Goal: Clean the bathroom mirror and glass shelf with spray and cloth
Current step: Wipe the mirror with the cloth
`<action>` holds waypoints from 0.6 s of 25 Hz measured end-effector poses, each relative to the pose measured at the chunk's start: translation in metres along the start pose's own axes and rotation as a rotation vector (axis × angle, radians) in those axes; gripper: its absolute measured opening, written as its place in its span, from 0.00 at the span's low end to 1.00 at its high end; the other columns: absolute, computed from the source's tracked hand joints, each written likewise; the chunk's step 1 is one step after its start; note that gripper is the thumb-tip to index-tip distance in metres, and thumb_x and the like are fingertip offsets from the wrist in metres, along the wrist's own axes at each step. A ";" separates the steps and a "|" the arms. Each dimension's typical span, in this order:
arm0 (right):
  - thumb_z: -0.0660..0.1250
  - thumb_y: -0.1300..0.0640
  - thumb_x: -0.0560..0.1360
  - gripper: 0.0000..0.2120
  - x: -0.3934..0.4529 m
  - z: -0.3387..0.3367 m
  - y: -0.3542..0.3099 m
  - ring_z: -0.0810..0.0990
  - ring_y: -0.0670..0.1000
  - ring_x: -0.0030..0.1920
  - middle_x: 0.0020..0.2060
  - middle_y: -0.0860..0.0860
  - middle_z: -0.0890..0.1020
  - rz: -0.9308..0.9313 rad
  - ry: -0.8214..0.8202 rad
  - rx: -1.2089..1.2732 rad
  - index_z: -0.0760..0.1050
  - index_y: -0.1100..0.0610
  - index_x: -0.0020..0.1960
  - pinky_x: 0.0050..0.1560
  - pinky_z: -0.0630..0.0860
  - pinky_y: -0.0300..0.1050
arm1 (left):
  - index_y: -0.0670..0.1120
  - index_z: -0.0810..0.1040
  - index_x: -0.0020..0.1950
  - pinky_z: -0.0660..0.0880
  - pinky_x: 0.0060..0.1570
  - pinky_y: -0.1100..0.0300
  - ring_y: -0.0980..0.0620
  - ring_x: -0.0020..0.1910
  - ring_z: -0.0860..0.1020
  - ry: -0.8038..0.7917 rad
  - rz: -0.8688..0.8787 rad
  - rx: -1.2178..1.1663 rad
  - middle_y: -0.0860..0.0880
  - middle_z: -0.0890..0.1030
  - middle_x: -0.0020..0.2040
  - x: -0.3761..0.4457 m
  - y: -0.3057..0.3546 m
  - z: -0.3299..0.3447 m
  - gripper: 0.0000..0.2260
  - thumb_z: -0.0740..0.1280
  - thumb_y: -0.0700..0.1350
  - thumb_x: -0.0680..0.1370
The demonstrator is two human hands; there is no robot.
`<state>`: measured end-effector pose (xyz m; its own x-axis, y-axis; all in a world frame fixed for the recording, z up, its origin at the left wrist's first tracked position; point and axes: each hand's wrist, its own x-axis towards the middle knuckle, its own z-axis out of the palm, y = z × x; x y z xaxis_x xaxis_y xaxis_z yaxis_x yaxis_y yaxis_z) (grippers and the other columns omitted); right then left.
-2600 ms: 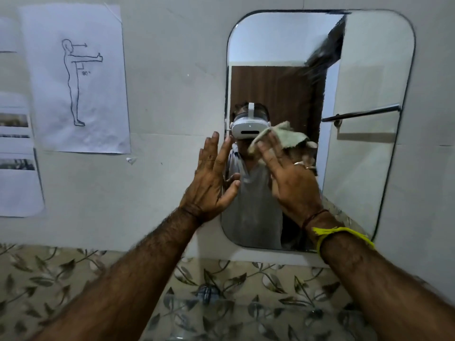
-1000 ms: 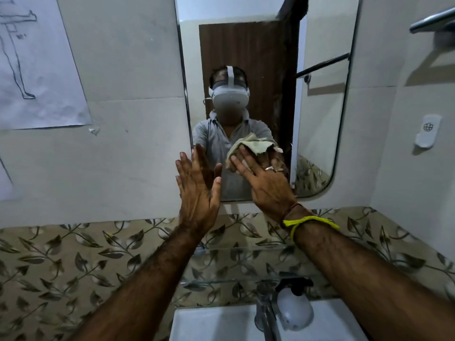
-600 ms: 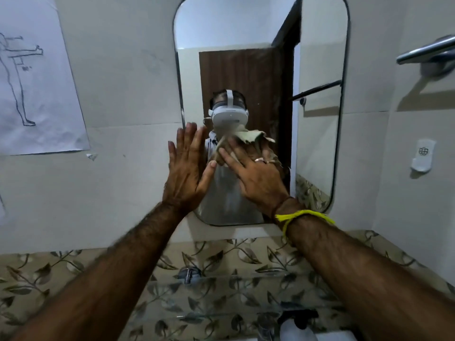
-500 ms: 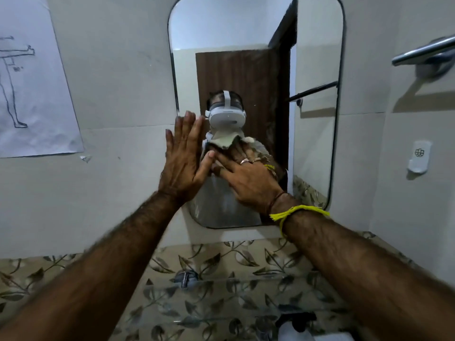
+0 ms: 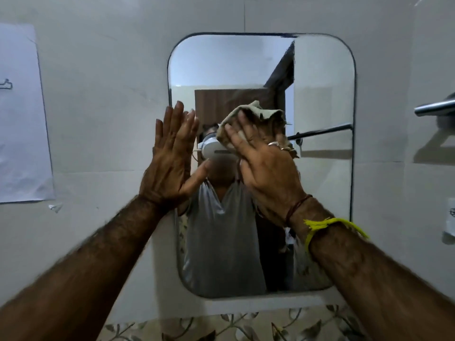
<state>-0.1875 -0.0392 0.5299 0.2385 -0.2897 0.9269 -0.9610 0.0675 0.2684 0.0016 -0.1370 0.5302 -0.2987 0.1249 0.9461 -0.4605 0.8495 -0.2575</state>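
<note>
A rounded rectangular mirror [image 5: 322, 89] hangs on the pale tiled wall ahead. My right hand [image 5: 266, 166] presses a crumpled greenish-grey cloth [image 5: 246, 114] flat against the glass near the mirror's middle, fingers spread over it. My left hand [image 5: 171, 158] lies flat and open on the mirror's left edge, fingers together and pointing up, half on the wall. It holds nothing. The glass shelf and the spray bottle are out of view.
A paper sheet [image 5: 19, 114] is taped to the wall at the left. A chrome towel bar [image 5: 434, 108] juts from the right wall, with a small white fitting [image 5: 450, 217] below it. Leaf-patterned tiles [image 5: 234, 326] run under the mirror.
My view has tilted up, so the shelf, tap and spray bottle have dropped out of sight. The right hand has moved the cloth up the glass. The left hand stays flat at the mirror's left edge.
</note>
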 end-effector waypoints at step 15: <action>0.53 0.52 0.77 0.30 0.105 -0.013 0.010 0.75 0.60 0.66 0.80 0.51 0.56 0.064 0.115 0.007 0.59 0.48 0.79 0.72 0.64 0.62 | 0.39 0.56 0.79 0.49 0.76 0.35 0.40 0.81 0.49 -0.056 0.050 0.281 0.38 0.52 0.80 -0.006 -0.004 0.008 0.38 0.55 0.64 0.79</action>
<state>-0.1705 -0.0567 0.6329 0.1908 -0.1734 0.9662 -0.9756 0.0752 0.2061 -0.0019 -0.1455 0.5240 -0.3691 0.1278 0.9205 -0.6549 0.6670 -0.3552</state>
